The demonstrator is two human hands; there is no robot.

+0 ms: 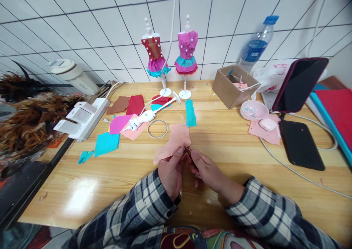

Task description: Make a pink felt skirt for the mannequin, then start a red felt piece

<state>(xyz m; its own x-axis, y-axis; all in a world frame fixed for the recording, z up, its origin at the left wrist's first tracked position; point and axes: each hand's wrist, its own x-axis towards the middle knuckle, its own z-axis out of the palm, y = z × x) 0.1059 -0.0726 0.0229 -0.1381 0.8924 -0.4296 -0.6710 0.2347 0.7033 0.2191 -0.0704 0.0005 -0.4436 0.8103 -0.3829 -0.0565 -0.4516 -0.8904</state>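
Observation:
My left hand (172,172) pinches the near edge of a salmon-pink piece of crepe paper (176,137), its thumb on top. In my right hand (206,168) is a small dark pointed tool (187,152), its tip at the paper's near edge. Most of the tool is hidden by the fingers, so I cannot tell its kind. A turquoise crepe strip (190,113) lies just beyond the pink sheet. To the left of the sheet rest a silver ring (157,128) and a white mini dress form (143,119) on its side.
Two dressed mini mannequins (154,54) stand by the tiled wall. Coloured paper pieces (107,144) and a power strip (88,118) are left. At right are a cardboard box (233,85), pink dish (254,110), propped phone (299,84), flat black phone (302,145) and a cable.

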